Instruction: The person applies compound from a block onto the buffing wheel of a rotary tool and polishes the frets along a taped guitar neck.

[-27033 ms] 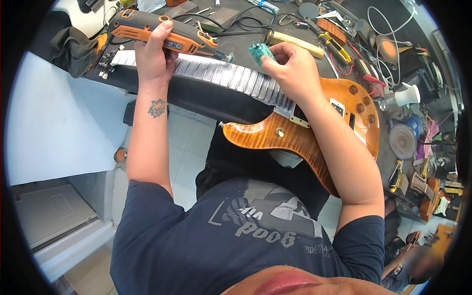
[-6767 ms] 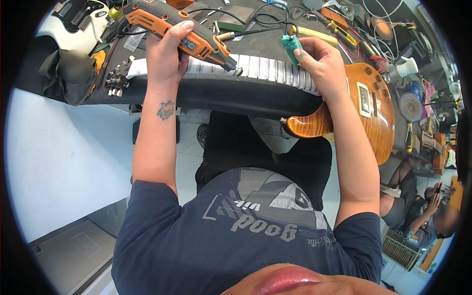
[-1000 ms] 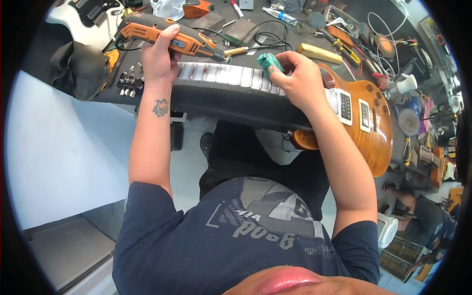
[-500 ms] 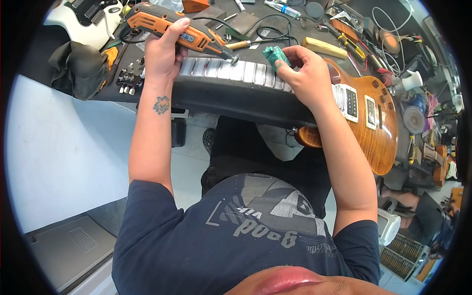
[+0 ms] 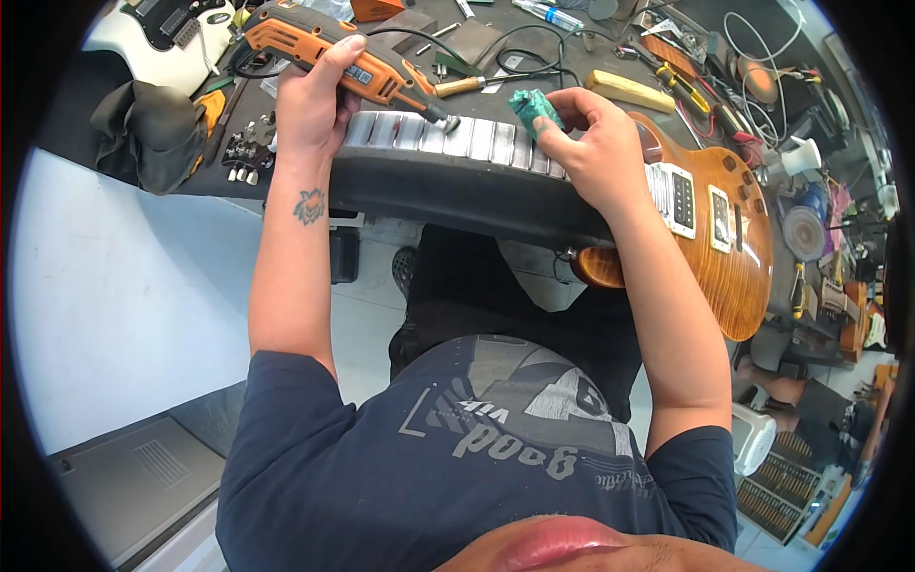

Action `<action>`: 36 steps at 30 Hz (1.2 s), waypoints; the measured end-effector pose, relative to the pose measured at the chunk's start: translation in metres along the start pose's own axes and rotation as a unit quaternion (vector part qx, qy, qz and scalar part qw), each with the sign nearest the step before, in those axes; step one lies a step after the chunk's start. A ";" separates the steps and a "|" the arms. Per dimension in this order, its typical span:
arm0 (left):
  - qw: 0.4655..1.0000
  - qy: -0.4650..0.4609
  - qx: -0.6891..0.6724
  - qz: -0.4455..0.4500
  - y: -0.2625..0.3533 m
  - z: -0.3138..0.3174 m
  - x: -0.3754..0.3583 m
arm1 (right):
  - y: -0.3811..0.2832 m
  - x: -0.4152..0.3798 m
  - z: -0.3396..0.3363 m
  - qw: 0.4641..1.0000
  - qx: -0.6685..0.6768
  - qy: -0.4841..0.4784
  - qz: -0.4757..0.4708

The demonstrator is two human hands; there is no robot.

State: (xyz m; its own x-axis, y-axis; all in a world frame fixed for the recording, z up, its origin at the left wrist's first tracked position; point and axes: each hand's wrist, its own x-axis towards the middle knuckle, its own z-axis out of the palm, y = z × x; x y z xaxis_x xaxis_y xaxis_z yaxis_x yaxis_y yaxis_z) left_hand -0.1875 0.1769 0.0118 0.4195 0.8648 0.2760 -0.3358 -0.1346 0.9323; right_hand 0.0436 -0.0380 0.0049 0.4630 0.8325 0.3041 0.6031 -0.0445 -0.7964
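Observation:
My left hand (image 5: 313, 107) is wrapped round an orange and black rotary tool (image 5: 376, 78), thumb along its top. At the tool's tip, a small round polishing wheel (image 5: 451, 123) meets or hovers just over the guitar neck (image 5: 481, 141); contact is hard to tell. Silvery strips cover the neck between the frets. Between the thumb and fingers of my right hand (image 5: 599, 143) is a green block of polishing compound (image 5: 536, 112), held above the body end of the neck. The amber guitar body (image 5: 739, 276) lies to the right.
A dark cloth (image 5: 157, 129) and a pale guitar body (image 5: 167, 48) lie at left. Behind the neck are a black cable (image 5: 519, 59), a wooden-handled tool (image 5: 459, 87) and a yellow block (image 5: 629, 91). Tools crowd the right side, where part of a person (image 5: 820, 419) shows.
The rotary tool's tip has shifted slightly left and down along the neck, with my left hand moving a little left. My right hand and the green block stay nearly still.

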 end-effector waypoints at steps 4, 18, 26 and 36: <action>1.000 0.004 0.000 -0.007 0.001 -0.001 -0.002 | 0.000 0.000 0.000 1.000 0.002 -0.002 0.001; 1.000 -0.010 0.008 0.005 0.001 -0.001 -0.005 | 0.001 0.000 0.000 1.000 0.005 -0.008 0.001; 0.999 -0.029 -0.027 0.008 -0.005 -0.006 -0.003 | 0.000 0.001 -0.001 1.000 -0.003 -0.008 -0.003; 0.999 -0.042 -0.007 -0.002 0.000 -0.008 -0.007 | 0.000 0.000 -0.001 1.000 -0.001 -0.012 0.004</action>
State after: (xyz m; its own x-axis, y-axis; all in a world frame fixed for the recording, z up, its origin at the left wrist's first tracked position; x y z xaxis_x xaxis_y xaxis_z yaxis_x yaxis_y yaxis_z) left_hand -0.1973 0.1745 0.0078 0.4891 0.8219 0.2919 -0.3465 -0.1240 0.9298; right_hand 0.0444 -0.0384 0.0051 0.4528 0.8451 0.2844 0.5998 -0.0527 -0.7984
